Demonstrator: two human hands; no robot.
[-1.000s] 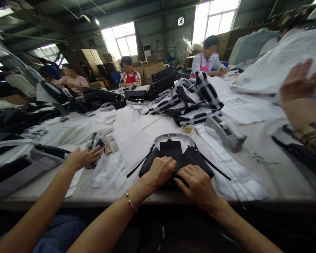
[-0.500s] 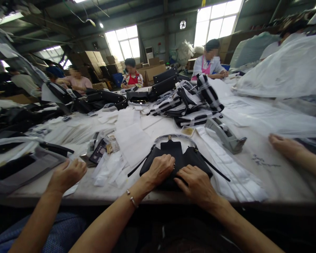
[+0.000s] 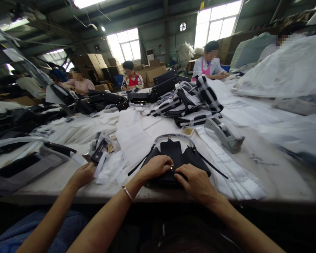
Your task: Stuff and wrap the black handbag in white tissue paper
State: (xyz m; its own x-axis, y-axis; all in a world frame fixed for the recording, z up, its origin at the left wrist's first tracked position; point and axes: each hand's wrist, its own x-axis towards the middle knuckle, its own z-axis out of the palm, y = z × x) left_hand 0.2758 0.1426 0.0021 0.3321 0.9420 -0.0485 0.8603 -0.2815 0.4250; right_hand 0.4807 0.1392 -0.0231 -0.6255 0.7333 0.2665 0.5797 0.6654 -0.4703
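Observation:
A black handbag (image 3: 171,151) lies on the table before me, its handle wrapped in clear film and two thin straps splayed to the sides. My left hand (image 3: 158,165) is closed, thumb and fingertips pinching at the small gold clasp (image 3: 172,168) on the bag's front. Beside it, my right hand (image 3: 193,177) has its fingers curled onto the bag's front panel, gripping the leather near the clasp. The bag's lower edge is partly hidden by my hands.
A grey tape dispenser (image 3: 223,135) stands right of the bag, by layered white sheets (image 3: 234,179). Wrapped black bags (image 3: 184,100) are heaped behind. At left, a co-worker's hand (image 3: 84,174) reaches toward packets and tags (image 3: 101,151). Another person's fingers show at the right edge.
My left hand has shifted slightly, so the gold clasp shows more. The left co-worker's hand has moved right toward the packets. The hand at right has withdrawn to the frame's edge.

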